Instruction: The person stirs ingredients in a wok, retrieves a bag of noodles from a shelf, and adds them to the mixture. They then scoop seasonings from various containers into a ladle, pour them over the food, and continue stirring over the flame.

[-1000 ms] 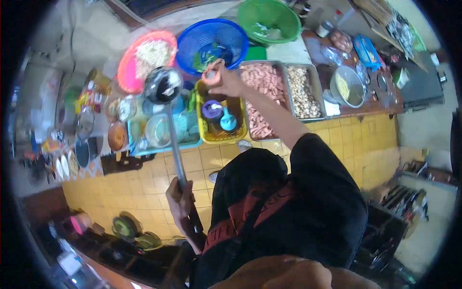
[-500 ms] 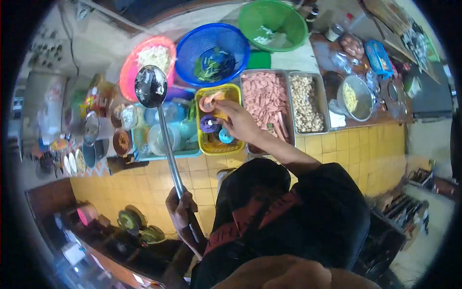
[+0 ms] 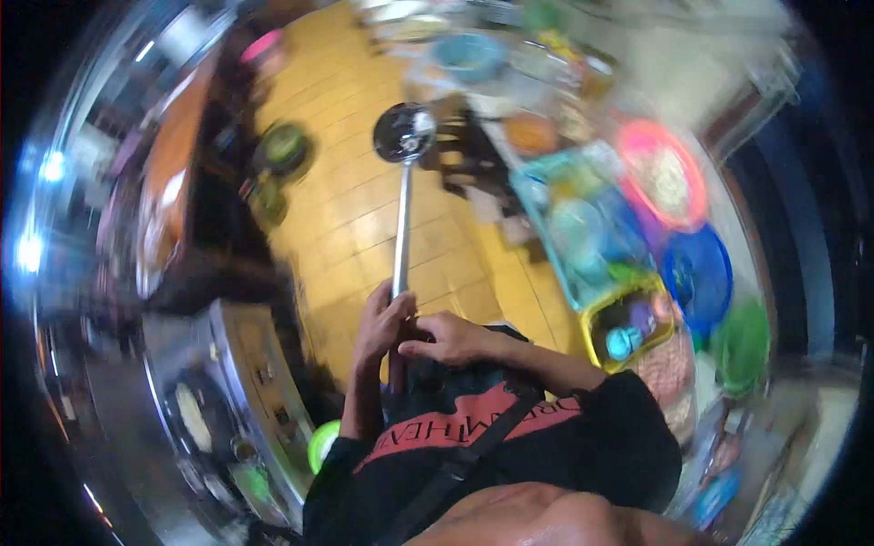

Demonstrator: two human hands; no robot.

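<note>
A long-handled wok ladle (image 3: 402,214) points away from me over the yellow tiled floor. Its dark round bowl (image 3: 391,135) has white bits stuck inside. My left hand (image 3: 384,318) is wrapped around the lower handle. Close beside it, my right hand (image 3: 451,338) reaches across from the right, its thumb and fingers apart at the handle's lower end. Nothing shows between those fingers. A yellow basket (image 3: 590,320) with purple and turquoise-topped items stands beyond my right forearm.
To the right are a turquoise tray (image 3: 546,241), a pink basin (image 3: 628,146), a blue basket (image 3: 706,314) and a green basin (image 3: 742,346). A dark wok (image 3: 214,428) with pale food sits on the stove at left. Round green objects (image 3: 282,147) lie on the floor.
My view and body have turned left, away from the counter. My right hand has left the yellow basket and come to the ladle's handle. My left hand still grips the ladle.
</note>
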